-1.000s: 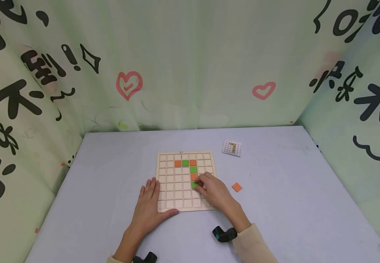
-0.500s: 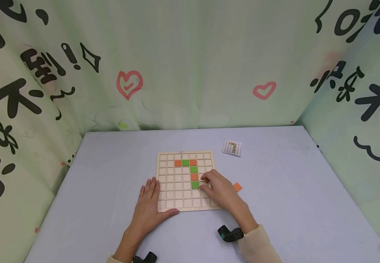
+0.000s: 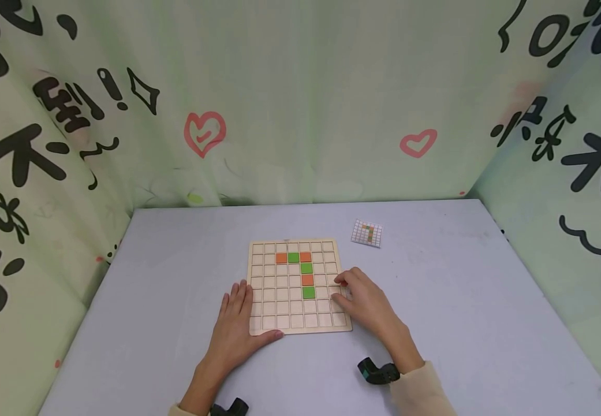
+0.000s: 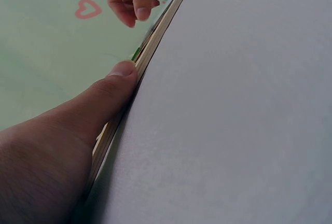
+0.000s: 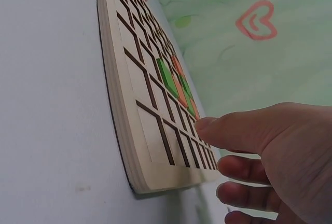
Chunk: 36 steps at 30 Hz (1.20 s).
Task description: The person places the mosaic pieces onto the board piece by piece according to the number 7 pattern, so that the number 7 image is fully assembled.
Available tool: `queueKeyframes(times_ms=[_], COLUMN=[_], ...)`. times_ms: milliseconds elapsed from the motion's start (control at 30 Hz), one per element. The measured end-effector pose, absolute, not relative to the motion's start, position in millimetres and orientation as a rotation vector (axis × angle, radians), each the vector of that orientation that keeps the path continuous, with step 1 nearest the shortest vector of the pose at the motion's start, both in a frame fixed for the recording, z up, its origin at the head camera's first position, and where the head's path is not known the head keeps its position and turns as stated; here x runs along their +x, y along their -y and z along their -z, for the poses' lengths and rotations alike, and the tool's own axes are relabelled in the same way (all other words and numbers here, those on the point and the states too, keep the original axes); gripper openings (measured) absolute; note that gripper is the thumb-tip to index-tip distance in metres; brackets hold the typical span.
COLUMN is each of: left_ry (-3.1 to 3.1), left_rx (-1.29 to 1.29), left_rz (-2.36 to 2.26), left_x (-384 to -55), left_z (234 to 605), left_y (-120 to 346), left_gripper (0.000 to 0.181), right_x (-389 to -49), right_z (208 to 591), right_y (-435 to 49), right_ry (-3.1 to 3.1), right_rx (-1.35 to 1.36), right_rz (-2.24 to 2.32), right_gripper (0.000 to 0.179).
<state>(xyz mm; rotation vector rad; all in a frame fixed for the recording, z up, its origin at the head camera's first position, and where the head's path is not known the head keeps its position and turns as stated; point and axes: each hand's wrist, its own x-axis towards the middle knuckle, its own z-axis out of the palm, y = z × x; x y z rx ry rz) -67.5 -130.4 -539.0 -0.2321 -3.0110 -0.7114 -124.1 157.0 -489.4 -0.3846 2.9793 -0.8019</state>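
A wooden grid board (image 3: 282,308) lies on the table, with green tiles (image 3: 308,293) and orange tiles (image 3: 282,258) set in a row that turns down toward the front. My left hand (image 3: 235,323) rests along the board's left side, fingers straight, its thumb at the front edge. Over the right edge hovers my right hand (image 3: 368,300), fingers loosely bent and thumb apart from them. Nothing shows between its fingertips in the right wrist view, where the nearest green tile (image 5: 167,78) sits in its square. The loose orange tile is hidden behind my right hand.
A small pattern card (image 3: 366,233) lies behind the board to the right. The white table (image 3: 466,300) extends on both sides. A pale green curtain (image 3: 310,115) with dark lettering and hearts hangs around its back and sides.
My right hand has let go of the green tile at the column's front end and moved right to the board's edge, now covering the loose orange tile. The left hand has stayed put.
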Motion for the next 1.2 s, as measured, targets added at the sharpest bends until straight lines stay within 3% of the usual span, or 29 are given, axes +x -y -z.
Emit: queueKeyframes(times_ms=[1200], left_ry=[3.021], left_rx=[-0.215], left_rz=[0.729], left_x=[-68.2], left_z=[540.2], left_y=[130.6], left_gripper=[0.121], right_x=[-114.7], right_z=[500.2], right_y=[-212.3], right_ry=[-3.046], right_rx=[-0.129], right_rz=[0.755], right_gripper=[0.029])
